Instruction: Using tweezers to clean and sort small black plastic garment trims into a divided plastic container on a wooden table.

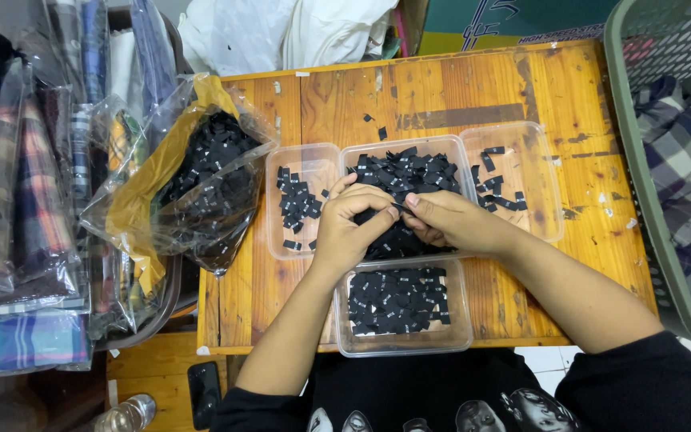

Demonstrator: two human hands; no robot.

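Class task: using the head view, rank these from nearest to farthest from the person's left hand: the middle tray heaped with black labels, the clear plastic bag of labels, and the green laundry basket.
From the left hand:
1. Middle tray, directly under the hand.
2. Clear plastic bag, at the table's left edge.
3. Green laundry basket, far right, beyond the table.

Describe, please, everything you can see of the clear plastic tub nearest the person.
The nearest tub is a shallow rectangular container of clear, thin plastic with rounded corners and no lid. It sits flat on the wooden table at its front edge, partly overhanging it, below the left hand and right hand. Small black tags with pale markings cover its bottom. Its far rim meets the middle tub; neither hand touches it.
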